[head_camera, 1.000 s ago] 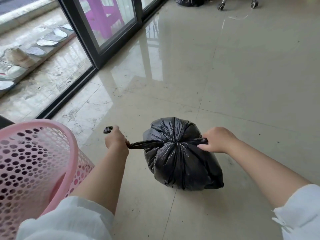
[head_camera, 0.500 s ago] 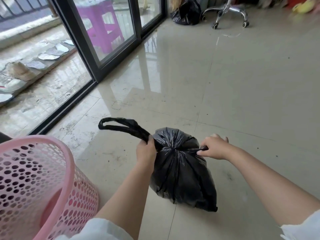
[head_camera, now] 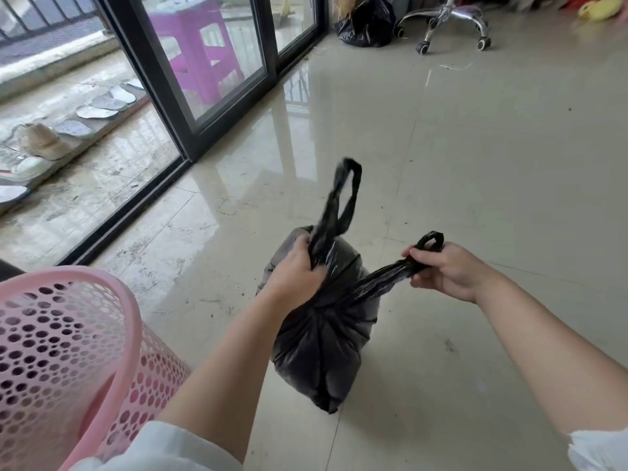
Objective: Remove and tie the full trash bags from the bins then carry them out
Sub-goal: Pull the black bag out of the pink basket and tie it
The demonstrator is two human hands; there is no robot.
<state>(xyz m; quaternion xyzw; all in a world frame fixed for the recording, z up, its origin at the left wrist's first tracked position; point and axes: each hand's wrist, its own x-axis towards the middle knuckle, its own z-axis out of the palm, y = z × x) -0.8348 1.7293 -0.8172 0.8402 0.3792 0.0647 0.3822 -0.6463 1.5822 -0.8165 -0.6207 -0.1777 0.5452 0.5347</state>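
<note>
Hands first: your left hand [head_camera: 295,266] grips one handle loop of the black plastic trash bag [head_camera: 323,338] on the tiled floor [head_camera: 475,164]; your right hand [head_camera: 445,268] clenches the other, beside the pink perforated bin [head_camera: 68,351].

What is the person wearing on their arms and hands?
Nothing on the hands: the left hand and right hand are bare, with no gloves, rings or watch in view. The forearms are bare too. White sleeves are pushed up high on both arms.
</note>
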